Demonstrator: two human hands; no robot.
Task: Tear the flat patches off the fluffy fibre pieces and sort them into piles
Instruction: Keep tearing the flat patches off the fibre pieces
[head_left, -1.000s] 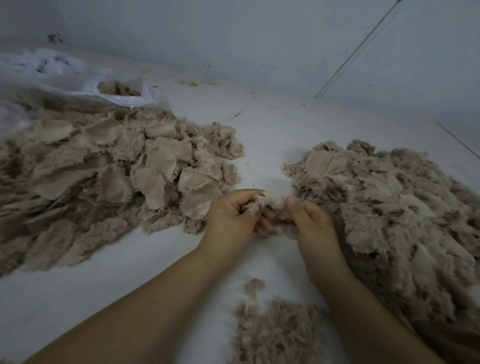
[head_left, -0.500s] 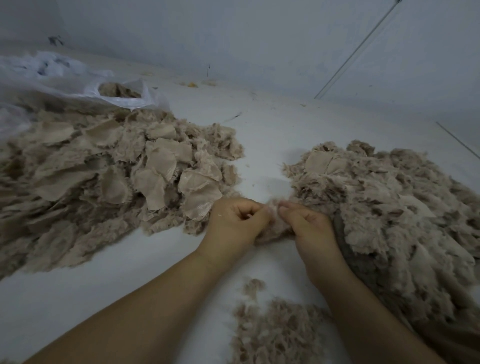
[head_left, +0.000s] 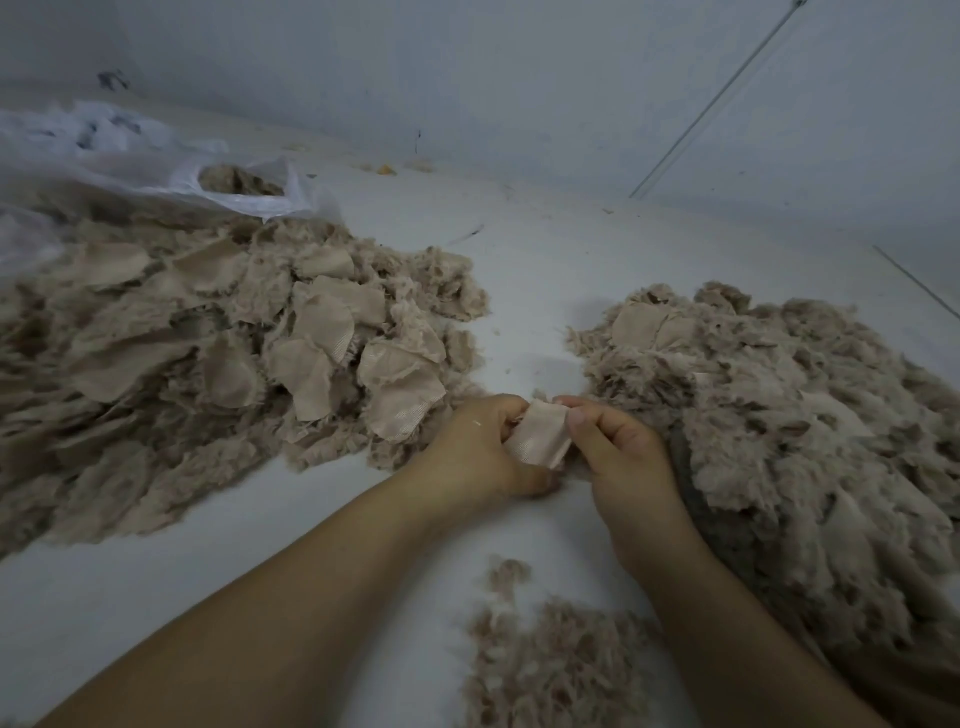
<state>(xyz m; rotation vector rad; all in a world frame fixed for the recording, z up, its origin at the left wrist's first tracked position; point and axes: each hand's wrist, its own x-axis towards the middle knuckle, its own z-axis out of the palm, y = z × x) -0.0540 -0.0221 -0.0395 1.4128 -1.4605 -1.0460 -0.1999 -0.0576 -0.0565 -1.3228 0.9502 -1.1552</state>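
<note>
the flat patch (head_left: 537, 435) sits right between the two hands, in front of the person on the white table (head_left: 530, 270). it looks smooth, thin & a bit shiny, like woven cloth, w/ a soft bend in it. the left hand (head_left: 480, 452) pinches its left edge w/ curled fingers, & the right hand (head_left: 621, 452) pinches the right edge w/ thumb and fingers. the hands are close together, both holding the same bit. some fluff shows under the patch near the right hand, but i can't tell if it is stuck on or part of the heap.

i think this is the tearing step: the patch is being pulled off its fluffy bit. next move prob needs a firm pull apart, then each half goes to its own pile.

to the left of the hands is a big pile of patches (head_left: 322, 353), flat tan squares mixed w/ fuzzy edges. to the right is a big fluffy heap (head_left: 779, 405), soft, tufty, grey-brown. near the arms, close to the person, is a small fluff pile (head_left: 550, 660), loose & wispy. far off on the left, behind the patches, is a clear plastic bag (head_left: 156, 171), crinkly, w/ more fluff inside.
</note>
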